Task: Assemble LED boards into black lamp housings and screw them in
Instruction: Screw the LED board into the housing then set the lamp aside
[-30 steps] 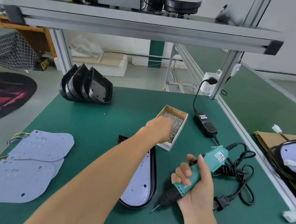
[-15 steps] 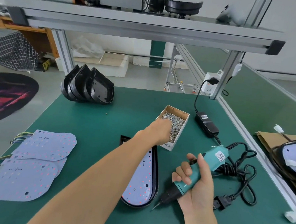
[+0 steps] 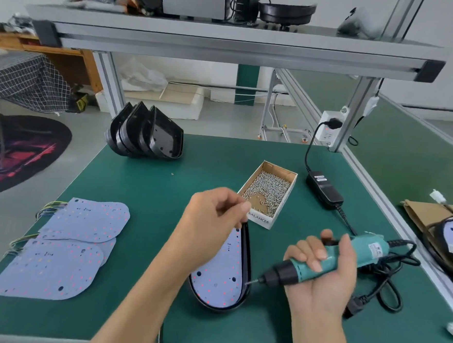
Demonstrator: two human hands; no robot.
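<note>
A black housing [image 3: 245, 255] lies flat near the front middle of the green worktop [image 3: 149, 182], a long rounded shell with a raised glossy rim; a pale lilac LED board [image 3: 219, 275] sits inside it, dotted with small red and pink points and a few dark holes. The left hand [image 3: 211, 218] hovers over the housing's far end, its grip pressed together with fingertips meeting the thumb; whether it pinches a screw cannot be told. The right hand [image 3: 320, 274], palm up, curls its grip round a teal screwdriver [image 3: 329, 261], whose dark nose and thin bit point left at the housing's right rim, close to it. Just beyond the housing stands an open cardboard box [image 3: 285, 202] of small silver screws [image 3: 269, 187]. To the left, well apart, loose boards [image 3: 62, 245] of the same lilac lie overlapped, coloured wires at their left edges. At the far left corner, spare housings [image 3: 145, 133] stand nested on edge. A black adapter [image 3: 324, 190] lies right of the box, its cord running up to a white socket [image 3: 327, 130] on an aluminium post, and a black cable [image 3: 389, 284] is looped by the screwdriver. An aluminium shelf [image 3: 229, 45] spans overhead, bearing grey and black equipment. Beyond are a grey floor, a dark round rug [image 3: 20, 154] and a wooden table [image 3: 54, 54].
</note>
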